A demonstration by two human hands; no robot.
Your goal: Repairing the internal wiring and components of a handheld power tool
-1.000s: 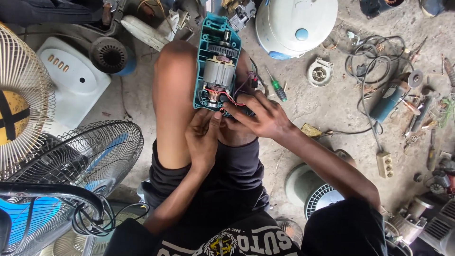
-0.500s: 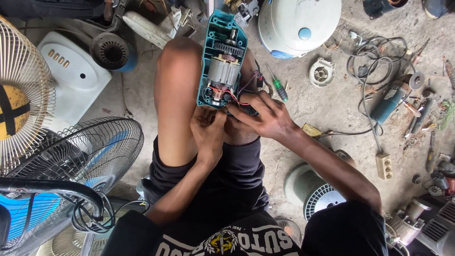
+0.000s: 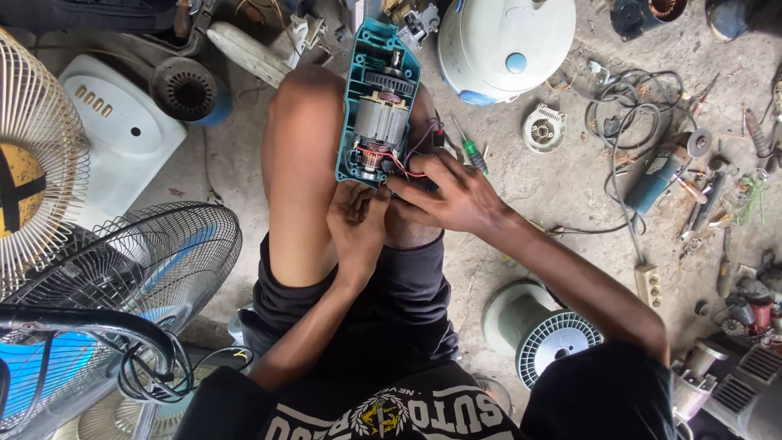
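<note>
Seen from above: an opened teal power-tool housing (image 3: 377, 102), lying lengthwise along the person's bare knees, motor and copper windings exposed, red and dark wires trailing from its lower end. Directly below that lower end, the left hand (image 3: 356, 224), fingers curled together and pinching at the wires right at the housing's bottom edge, fingertips touching the tool. To the right of the same end, the right hand (image 3: 452, 195), fingers spread and pressed over the wires and the housing's lower right corner, gripping there; exactly what sits under the palm hidden. Both hands meeting at the tool's near end, thumbs almost touching, housing stretching away from them toward the top of the view.

Just beside the right hand, on the concrete floor: a green-handled screwdriver (image 3: 471, 152). Beyond the tool's far end, a white rounded appliance shell (image 3: 505, 37). Further right, a blue angle grinder (image 3: 656, 179) amid a tangle of grey cable, well apart from the hands. Lower right, a spool with a ribbed white flange (image 3: 554, 342). On the left, a dark wire fan guard (image 3: 155, 261) over blue blades, a cream fan grille (image 3: 37, 163) at the edge, and a white plastic fan base (image 3: 122, 134) with a row of buttons.
</note>
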